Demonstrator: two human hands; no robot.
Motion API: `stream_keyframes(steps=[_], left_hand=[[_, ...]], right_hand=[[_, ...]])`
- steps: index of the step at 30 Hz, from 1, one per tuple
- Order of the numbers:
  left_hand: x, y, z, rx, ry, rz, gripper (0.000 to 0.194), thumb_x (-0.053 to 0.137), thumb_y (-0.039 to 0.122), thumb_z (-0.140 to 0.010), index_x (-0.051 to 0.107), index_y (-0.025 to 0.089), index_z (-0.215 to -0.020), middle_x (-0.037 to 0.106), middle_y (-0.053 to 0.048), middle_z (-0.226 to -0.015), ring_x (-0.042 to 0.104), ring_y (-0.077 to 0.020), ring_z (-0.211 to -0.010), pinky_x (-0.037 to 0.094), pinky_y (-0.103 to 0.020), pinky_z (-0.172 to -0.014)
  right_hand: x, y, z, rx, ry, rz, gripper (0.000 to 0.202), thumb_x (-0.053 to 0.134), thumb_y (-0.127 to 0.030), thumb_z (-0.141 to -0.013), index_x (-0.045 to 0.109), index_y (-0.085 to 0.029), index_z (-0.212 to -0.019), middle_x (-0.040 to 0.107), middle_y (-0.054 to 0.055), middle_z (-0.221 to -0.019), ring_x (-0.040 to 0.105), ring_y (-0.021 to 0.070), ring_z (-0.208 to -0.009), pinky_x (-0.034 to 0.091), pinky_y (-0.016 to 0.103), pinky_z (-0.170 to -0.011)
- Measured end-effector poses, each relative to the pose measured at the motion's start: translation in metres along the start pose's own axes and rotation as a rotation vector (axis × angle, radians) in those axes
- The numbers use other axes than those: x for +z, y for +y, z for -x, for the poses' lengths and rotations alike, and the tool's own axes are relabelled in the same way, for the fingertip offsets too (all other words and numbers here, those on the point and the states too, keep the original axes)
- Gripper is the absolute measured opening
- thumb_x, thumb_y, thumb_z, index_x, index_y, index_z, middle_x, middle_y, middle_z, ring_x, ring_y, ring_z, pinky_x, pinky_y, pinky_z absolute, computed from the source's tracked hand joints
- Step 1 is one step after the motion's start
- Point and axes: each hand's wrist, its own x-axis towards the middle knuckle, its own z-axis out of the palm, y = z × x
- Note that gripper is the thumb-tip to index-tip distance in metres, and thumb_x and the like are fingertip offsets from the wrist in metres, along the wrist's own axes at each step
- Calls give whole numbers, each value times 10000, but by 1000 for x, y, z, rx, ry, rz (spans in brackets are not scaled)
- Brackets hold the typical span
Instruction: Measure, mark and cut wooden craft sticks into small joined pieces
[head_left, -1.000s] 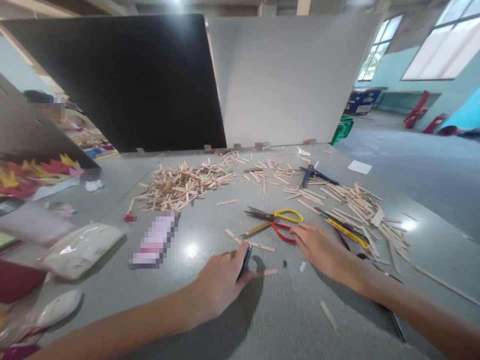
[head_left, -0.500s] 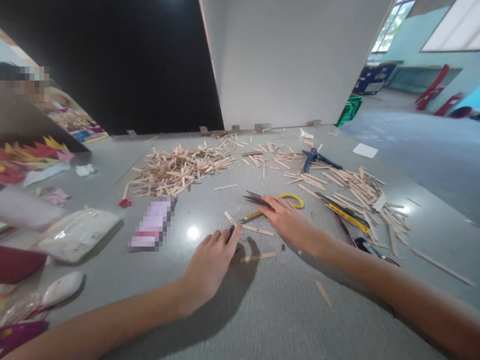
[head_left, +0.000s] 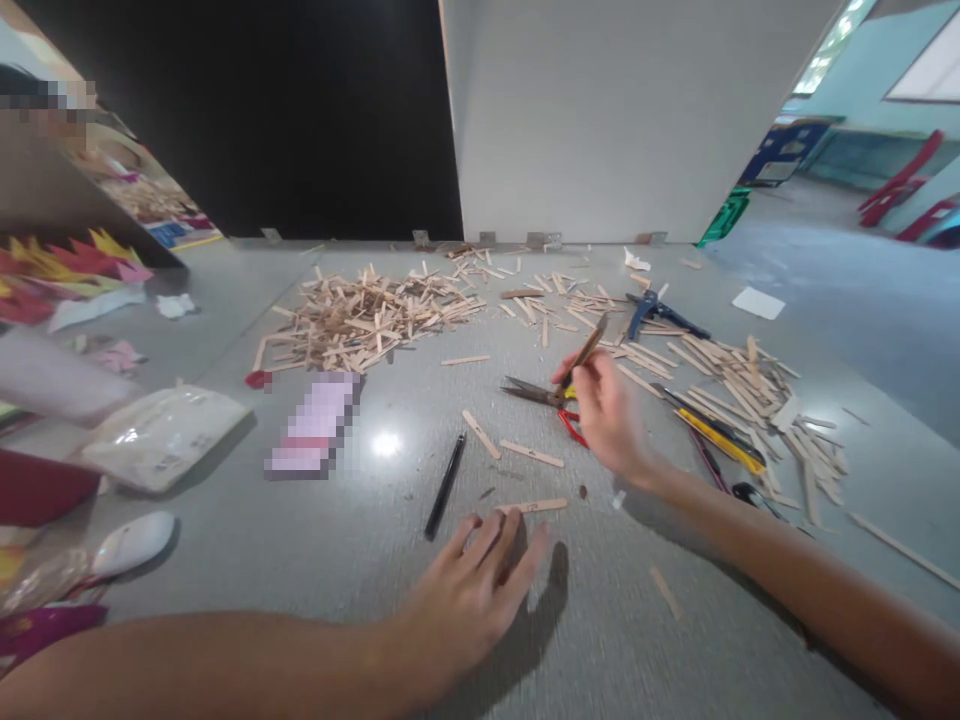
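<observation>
My left hand [head_left: 480, 595] is open, palm down with fingers spread. Its fingertips are at the left end of a wooden craft stick [head_left: 544, 506] and hide part of it. A black pen [head_left: 445, 487] lies just beyond that hand. My right hand [head_left: 607, 415] is closed around a slim pointed tool [head_left: 589, 345], brownish at its raised tip; blur hides its exact kind. Scissors [head_left: 531, 391] with partly open blades and red and yellow handles lie beside and partly behind the right fingers. Two marked craft sticks [head_left: 531, 454] rest between the hands.
A heap of craft sticks [head_left: 367, 320] lies at the back left, more sticks [head_left: 742, 385] at the right. Blue-handled cutters [head_left: 664, 315] and a yellow utility knife [head_left: 724, 440] lie right. Upright panels [head_left: 585, 130] close off the back. A white mouse [head_left: 135, 543] sits left.
My left hand has let go of the black pen and moved nearer me, to the closest craft stick. My right hand has lifted the slim tool off the table, tip upward.
</observation>
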Motion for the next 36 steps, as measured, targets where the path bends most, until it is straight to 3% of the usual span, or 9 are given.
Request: stream_keyframes(steps=[3, 5, 7, 13, 19, 26, 31, 34, 36], left_hand=[[0, 1, 0, 1, 20, 18, 634, 568, 145, -1065, 387, 65, -1668, 680, -275, -1485, 682, -372, -1349, 568, -491, -1104], [0, 1, -1, -5, 41, 38, 624, 585, 144, -1045, 415, 42, -1637, 678, -281, -1479, 665, -395, -1372, 543, -520, -1150], [-1, 0, -3, -12, 49, 55, 618, 595, 146, -1025, 436, 35, -1612, 685, -277, -1460, 659, -416, -1381, 523, -549, -1180], [2, -2, -6, -50, 52, 83, 771, 627, 154, -958, 345, 132, -1675, 670, -248, -1480, 656, -419, -1388, 515, -591, -1194], [0, -6, -7, -90, 24, 161, 605, 530, 322, -1103, 395, 173, -1673, 634, -242, -1508, 598, -437, -1445, 426, -675, -1233], [3, -7, -6, -118, 8, 193, 564, 440, 464, -1157, 466, 220, -1666, 580, -184, -1554, 512, -415, -1498, 252, -697, -1311], [2, -5, -7, -98, -12, 137, 612, 375, 546, -1165, 465, 204, -1664, 596, -197, -1512, 492, -448, -1488, 239, -717, -1289], [1, -6, -7, -110, -40, 151, 596, 376, 526, -1166, 398, 280, -1708, 577, -170, -1542, 503, -436, -1480, 290, -699, -1273], [0, -7, -7, -118, -62, 182, 598, 407, 503, -1160, 364, 311, -1725, 556, -165, -1567, 507, -436, -1479, 314, -694, -1265]], right_hand=[[-14, -15, 11, 252, 0, -367, 222, 430, -436, -1134, 560, -256, -1131, 599, -40, -765, 554, 148, -546, 449, 272, -528], [-22, -21, 21, 379, -102, -472, 251, 537, -492, -1073, 582, -249, -1119, 521, -73, -699, 438, 129, -486, 345, 258, -460], [-27, -24, 31, 413, -179, -463, 270, 586, -497, -1027, 609, -234, -1083, 507, -67, -686, 430, 134, -512, 327, 258, -462], [-33, -18, 48, 401, -209, -325, 248, 626, -466, -972, 691, -235, -1036, 628, 5, -759, 626, 206, -672, 534, 313, -602], [-45, -12, 49, 312, -277, -180, 313, 634, -414, -965, 758, -242, -1196, 812, 125, -1181, 778, 292, -968, 642, 433, -825], [-78, -16, 45, 71, -149, -36, 108, 702, -315, -984, 751, -255, -909, 775, 54, -937, 773, 219, -827, 642, 288, -647], [-82, -22, 46, 91, -82, -92, 120, 767, -339, -991, 757, -264, -1084, 801, 15, -876, 791, 189, -714, 673, 284, -662], [-76, -21, 49, 86, -142, -155, 242, 841, -374, -956, 773, -262, -1160, 810, 21, -888, 795, 196, -738, 675, 280, -656], [-71, -18, 50, 63, -202, -156, 157, 838, -365, -964, 808, -253, -1071, 809, 33, -917, 780, 186, -735, 655, 265, -632]])
